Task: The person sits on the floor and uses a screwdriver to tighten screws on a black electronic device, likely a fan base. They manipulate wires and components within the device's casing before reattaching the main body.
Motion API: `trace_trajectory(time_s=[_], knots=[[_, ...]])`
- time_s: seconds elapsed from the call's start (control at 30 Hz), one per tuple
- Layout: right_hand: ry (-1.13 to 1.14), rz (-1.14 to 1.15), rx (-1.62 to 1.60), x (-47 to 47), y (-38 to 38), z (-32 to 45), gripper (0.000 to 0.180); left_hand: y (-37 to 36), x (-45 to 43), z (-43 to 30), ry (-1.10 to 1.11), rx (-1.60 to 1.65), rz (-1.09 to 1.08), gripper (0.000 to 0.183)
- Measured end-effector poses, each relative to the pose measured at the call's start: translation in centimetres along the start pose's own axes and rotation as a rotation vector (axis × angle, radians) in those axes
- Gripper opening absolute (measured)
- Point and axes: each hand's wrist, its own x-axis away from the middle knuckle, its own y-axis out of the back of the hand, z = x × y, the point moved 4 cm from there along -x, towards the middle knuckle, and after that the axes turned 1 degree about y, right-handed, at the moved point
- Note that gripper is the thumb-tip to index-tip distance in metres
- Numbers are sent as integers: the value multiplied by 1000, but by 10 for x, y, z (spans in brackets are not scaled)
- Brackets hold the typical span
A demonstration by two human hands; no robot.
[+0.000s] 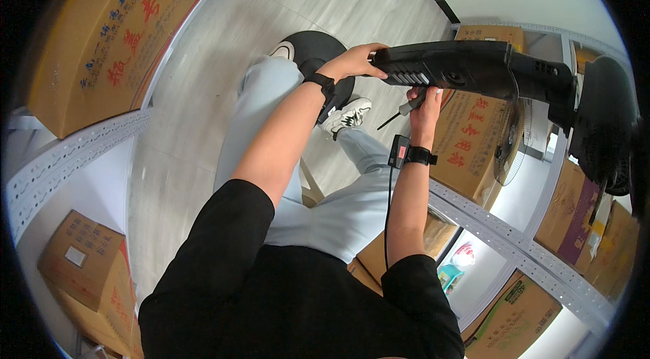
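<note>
A black pedestal fan's control housing [457, 67], with a row of buttons and a round knob, lies tilted sideways in front of me. My left hand [355, 62] grips its near end, thumb and fingers on opposite sides. Under the housing, my right hand [426, 107] holds a screwdriver [412, 104], its shaft pointing down and left, away from the housing. That hand's fingertips touch the housing's underside. The fan's motor head [602, 125] is at the far right. Between my feet is a round black base [325, 44] on the floor, partly hidden by my left forearm.
Metal shelving [513, 252] on the right carries cardboard boxes [464, 145]. A wire fan grille [513, 143] appears in front of them. Another shelf [76, 161] on the left holds a large carton [117, 49] bearing writing. A cable runs along my right forearm.
</note>
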Motion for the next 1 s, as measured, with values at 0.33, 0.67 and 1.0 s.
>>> trace_trajectory(time_s=[0.33, 0.67, 1.0], knots=[[3, 1, 180, -7, 11, 29, 22, 9, 0, -5, 10, -160, -44, 74], [65, -57, 181, -5, -4, 32, 19, -49, 18, -110, -519, -699, -321, 70], [17, -44, 223, -8, -8, 44, 48, -72, -51, -133, -228, -241, -789, 48]])
